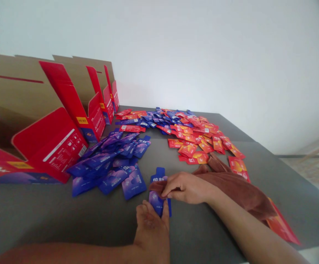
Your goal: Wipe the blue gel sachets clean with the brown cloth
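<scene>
Far left, red cartons (49, 146) stand open, with blue sachets (107, 161) heaped just beside them and red sachets (198, 137) spread beyond, the colours largely kept apart. At centre, one blue sachet (156, 202) lies flat on the worktop (66, 223) between both hands. The left hand (151, 231) pins it from below, left fingers (148, 212) spread, tips against its lower half, apparently to stop it sliding. The right hand (188, 187) reaches across, right fingers (173, 185) narrowed, pinching a brown towel (239, 190) onto the sachet's top. The towel trails right, over a red card (283, 226) near the worktop's edge, while open grey worktop runs toward the near side.
</scene>
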Demonstrator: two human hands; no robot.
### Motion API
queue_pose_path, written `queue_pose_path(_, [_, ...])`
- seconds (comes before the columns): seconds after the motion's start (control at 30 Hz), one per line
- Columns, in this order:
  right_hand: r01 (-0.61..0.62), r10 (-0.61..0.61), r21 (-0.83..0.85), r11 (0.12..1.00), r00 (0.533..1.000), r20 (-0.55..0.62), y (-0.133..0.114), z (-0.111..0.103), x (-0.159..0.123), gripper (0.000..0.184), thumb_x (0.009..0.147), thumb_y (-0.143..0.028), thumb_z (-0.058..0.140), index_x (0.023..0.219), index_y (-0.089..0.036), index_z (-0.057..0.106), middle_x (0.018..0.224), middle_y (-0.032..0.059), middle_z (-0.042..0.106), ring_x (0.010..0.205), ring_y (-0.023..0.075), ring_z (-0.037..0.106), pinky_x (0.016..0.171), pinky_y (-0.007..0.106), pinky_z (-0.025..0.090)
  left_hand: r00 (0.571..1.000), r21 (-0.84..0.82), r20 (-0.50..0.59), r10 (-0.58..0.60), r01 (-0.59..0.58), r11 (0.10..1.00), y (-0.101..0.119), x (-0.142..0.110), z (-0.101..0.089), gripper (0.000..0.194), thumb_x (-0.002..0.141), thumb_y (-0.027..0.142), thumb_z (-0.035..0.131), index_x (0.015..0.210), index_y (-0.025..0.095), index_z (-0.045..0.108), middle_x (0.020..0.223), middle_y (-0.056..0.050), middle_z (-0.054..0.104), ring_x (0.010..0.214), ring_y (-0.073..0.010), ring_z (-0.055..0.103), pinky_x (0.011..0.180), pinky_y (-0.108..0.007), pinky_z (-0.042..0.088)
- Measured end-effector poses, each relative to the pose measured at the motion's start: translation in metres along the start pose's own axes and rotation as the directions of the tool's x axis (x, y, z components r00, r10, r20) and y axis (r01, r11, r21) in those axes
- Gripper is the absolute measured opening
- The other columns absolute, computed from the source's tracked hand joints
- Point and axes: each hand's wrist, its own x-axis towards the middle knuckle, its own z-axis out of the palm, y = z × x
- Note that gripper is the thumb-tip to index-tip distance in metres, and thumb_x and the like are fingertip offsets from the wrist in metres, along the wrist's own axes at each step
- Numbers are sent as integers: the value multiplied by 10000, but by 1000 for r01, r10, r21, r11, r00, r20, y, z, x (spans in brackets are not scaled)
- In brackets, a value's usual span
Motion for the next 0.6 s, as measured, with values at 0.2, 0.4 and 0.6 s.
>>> queue_pose_path(0.2, [-60, 43, -129, 990, 991, -125, -7, 16, 16, 217, 867, -212, 479, 1000, -218, 650, 930, 18, 659, 859, 130, 569, 753, 223, 395, 1000, 44, 23, 5, -6, 999, 1, 1, -4, 565, 771, 27, 394, 1234, 351, 406, 1093, -190, 641, 987, -274, 599, 855, -469, 407])
queue_pose_path(0.4, [-331, 265, -195, 923, 916, -302, 15, 11, 21, 225, 868, -255, 469, 1006, -249, 647, 953, 22, 649, 879, 143, 582, 771, 240, 400, 996, 78, -45, 78, -75, 994, -8, -1, -1, 568, 772, 15, 350, 1260, 307, 369, 1032, -214, 660, 916, -268, 631, 777, -414, 471])
queue_pose_path(0.6, [-399, 316, -208, 893, 886, -340, 22, 7, 17, 219, 868, -268, 458, 975, -259, 649, 933, 15, 653, 872, 147, 585, 767, 243, 396, 985, -15, 139, 98, -97, 995, -16, 8, -19, 611, 762, -22, 273, 1284, 291, 323, 1096, -222, 623, 991, -267, 593, 827, -395, 471])
